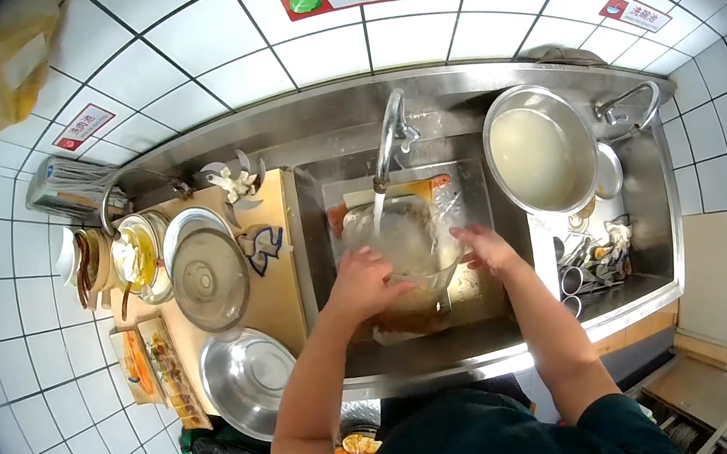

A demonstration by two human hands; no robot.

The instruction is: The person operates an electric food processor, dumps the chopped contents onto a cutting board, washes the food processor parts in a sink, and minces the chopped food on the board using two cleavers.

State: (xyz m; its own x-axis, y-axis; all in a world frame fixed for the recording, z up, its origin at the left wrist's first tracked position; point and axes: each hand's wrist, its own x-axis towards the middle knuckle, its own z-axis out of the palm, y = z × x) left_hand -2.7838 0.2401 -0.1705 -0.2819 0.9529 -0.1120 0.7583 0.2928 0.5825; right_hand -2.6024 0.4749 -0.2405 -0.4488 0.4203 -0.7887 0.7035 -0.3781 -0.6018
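A clear, see-through container [413, 236] is tilted in the middle sink basin, under a stream of running water from the tap [394, 135]. My left hand [363, 283] grips its near left side, thumb lying across the rim. At the right edge, my right hand [483, 250] has its fingertips on the container's wet side. Cloudy water blurs what is inside. Behind and below the container, an orange-and-tan flat item [440, 181] and brownish matter [408, 320] show in the basin.
To the right stands a large steel pot [535, 150] of cloudy liquid; beyond it, cutlery [604, 256] fills another basin. On the left board [286, 307] are a glass bowl [210, 279], a steel bowl [249, 376], stacked dishes [137, 255] and a blue-edged cloth-like item [262, 247].
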